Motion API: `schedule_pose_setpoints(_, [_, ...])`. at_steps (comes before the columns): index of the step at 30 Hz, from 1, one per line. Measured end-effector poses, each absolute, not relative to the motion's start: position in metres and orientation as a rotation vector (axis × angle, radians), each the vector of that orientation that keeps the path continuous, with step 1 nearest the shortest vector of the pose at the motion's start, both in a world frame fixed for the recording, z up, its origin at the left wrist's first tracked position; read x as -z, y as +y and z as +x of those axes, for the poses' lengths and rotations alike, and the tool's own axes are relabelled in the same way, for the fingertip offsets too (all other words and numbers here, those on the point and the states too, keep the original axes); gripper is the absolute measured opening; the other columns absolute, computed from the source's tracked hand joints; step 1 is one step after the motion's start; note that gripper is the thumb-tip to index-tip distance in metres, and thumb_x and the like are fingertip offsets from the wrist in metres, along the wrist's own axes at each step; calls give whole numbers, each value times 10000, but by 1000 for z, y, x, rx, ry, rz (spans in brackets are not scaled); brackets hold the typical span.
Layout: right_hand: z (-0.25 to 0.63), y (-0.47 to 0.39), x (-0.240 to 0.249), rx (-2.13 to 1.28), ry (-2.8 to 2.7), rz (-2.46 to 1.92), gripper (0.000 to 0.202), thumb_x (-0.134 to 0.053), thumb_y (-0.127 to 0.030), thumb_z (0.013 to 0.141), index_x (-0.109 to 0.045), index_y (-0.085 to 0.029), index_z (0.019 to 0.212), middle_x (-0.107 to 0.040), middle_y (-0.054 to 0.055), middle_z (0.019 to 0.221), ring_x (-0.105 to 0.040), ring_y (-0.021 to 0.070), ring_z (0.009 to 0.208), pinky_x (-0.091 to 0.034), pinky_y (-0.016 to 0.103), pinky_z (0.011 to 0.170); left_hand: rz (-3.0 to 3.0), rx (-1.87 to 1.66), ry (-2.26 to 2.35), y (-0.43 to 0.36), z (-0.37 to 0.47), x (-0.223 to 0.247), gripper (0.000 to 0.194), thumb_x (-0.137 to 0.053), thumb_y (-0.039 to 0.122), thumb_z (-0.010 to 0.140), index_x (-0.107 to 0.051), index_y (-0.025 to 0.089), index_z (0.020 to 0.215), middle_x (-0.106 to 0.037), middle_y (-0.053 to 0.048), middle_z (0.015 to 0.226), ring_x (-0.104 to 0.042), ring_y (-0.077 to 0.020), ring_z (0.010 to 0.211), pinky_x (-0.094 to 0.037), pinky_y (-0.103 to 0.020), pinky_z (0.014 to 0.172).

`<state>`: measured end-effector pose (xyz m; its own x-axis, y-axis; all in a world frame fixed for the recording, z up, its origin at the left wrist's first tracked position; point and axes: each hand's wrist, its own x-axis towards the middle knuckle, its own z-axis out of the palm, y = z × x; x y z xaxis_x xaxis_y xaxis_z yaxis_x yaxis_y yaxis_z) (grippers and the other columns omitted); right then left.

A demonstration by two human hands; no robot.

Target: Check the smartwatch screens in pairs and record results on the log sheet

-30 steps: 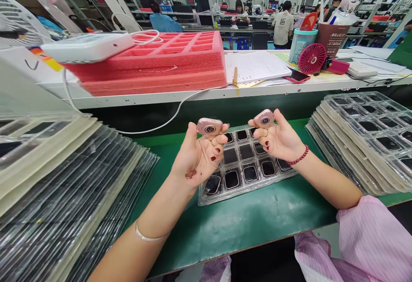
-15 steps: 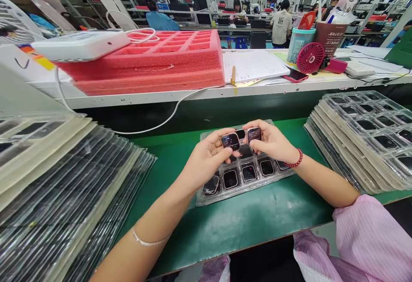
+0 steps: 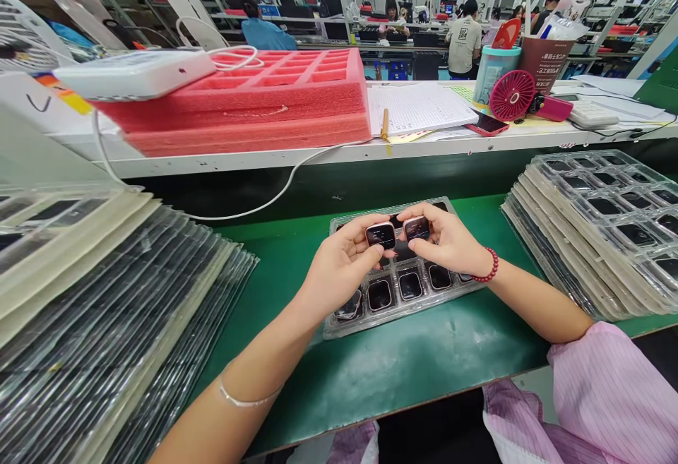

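Observation:
My left hand point(image 3: 344, 256) is closed on a smartwatch body point(image 3: 381, 236) without a strap, its dark screen tilted up with faint lit text. A second smartwatch point(image 3: 417, 229) sits between the thumb and fingers of my right hand point(image 3: 448, 238), its screen also facing me. The two watches are held side by side, a small gap apart. Beneath them lies a clear plastic tray point(image 3: 371, 324) on the green bench, with more square black watch faces in its pockets. My hands hide part of the tray's middle and right side.
Tall stacks of clear trays stand at the left point(image 3: 132, 323) and right point(image 3: 587, 238). On the shelf are red foam blocks point(image 3: 248, 114), a white device point(image 3: 138, 74), papers point(image 3: 418, 107), a phone point(image 3: 487, 123) and a pink fan point(image 3: 512, 95). A white cable point(image 3: 280, 192) hangs down. Several people work beyond.
My right hand has lowered slightly, and its watch has turned to a more tilted angle. The left hand's watch has moved slightly right and down. Both watches are still held.

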<state>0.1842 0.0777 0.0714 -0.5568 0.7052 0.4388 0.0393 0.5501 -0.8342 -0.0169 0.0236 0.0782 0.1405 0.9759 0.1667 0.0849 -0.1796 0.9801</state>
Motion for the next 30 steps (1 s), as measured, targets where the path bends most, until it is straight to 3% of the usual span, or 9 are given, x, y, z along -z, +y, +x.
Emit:
schedule_pose_setpoints(6, [185, 75, -73, -1007, -1996, -661, 357, -570, -142, 790, -567, -167, 1146, -688, 46, 980, -645, 143, 789, -489, 225, 595, 1479, -1190, 1112, 22, -16, -79, 367, -659, 221, 828, -618, 181, 1190, -690, -44, 940, -709, -175, 785, -546, -242, 618])
schedule_pose_setpoints(16, [185, 74, -75, -943, -2006, -650, 319, -539, -135, 805, -579, -158, 1120, -694, 44, 960, -657, 152, 806, -521, 262, 673, 1486, -1210, 1110, 21, -16, -80, 314, -631, 236, 847, -635, 185, 1157, -676, -28, 918, -705, -156, 764, -528, -214, 586])
schedule_pose_setpoints(21, [185, 72, -77, -962, -2012, -647, 365, -565, -141, 771, -570, -154, 1136, -695, 52, 976, -651, 159, 796, -488, 235, 584, 1460, -1187, 1131, 20, -15, -81, 373, -668, 231, 806, -628, 186, 1174, -689, -44, 964, -709, -178, 789, -541, -231, 605])
schedule_pose_setpoints(30, [186, 71, -79, -1092, -1963, -647, 339, -558, -168, 808, -580, -164, 1146, -698, 59, 998, -671, 166, 837, -527, 257, 650, 1486, -1230, 1174, 20, -16, -81, 322, -686, 348, 831, -667, 184, 1108, -698, -50, 916, -697, -183, 730, -529, -253, 577])
